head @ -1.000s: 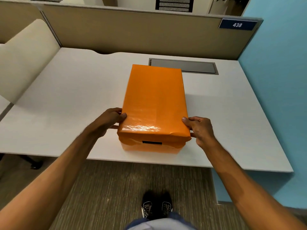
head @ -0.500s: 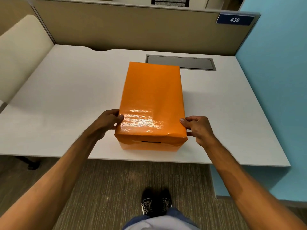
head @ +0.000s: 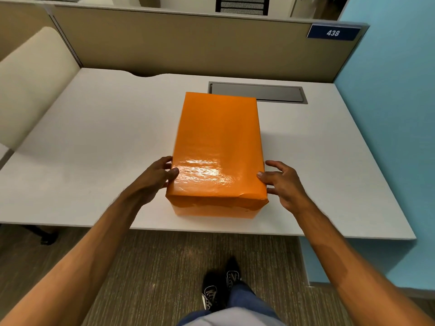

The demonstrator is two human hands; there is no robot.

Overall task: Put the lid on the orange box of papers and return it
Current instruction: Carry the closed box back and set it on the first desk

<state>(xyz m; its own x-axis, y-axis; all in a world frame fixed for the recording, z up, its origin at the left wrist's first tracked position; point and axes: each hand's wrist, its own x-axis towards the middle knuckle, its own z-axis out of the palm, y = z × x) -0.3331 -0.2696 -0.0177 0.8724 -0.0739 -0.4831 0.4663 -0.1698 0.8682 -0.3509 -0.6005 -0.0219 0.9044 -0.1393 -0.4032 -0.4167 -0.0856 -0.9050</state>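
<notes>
The orange box (head: 211, 211) stands near the front edge of the white desk (head: 94, 149), its long side running away from me. Its glossy orange lid (head: 217, 142) sits on top and covers it fully, so the papers are hidden. My left hand (head: 153, 178) holds the lid's left edge by the near corner, thumb on top and fingers down the side. My right hand (head: 282, 184) is at the near right corner with its fingers spread apart; only the thumb tip touches the lid's edge.
A grey cable hatch (head: 256, 92) is set in the desk just behind the box. A beige partition (head: 188, 43) with a blue 438 sign (head: 333, 32) backs the desk, a blue wall (head: 388, 114) closes the right, and a cream panel (head: 30, 78) the left. My shoes (head: 221, 290) stand on carpet.
The lid has sunk lower over the box, and the dark slot on the front is now covered. My right hand has let go and spread its fingers.
</notes>
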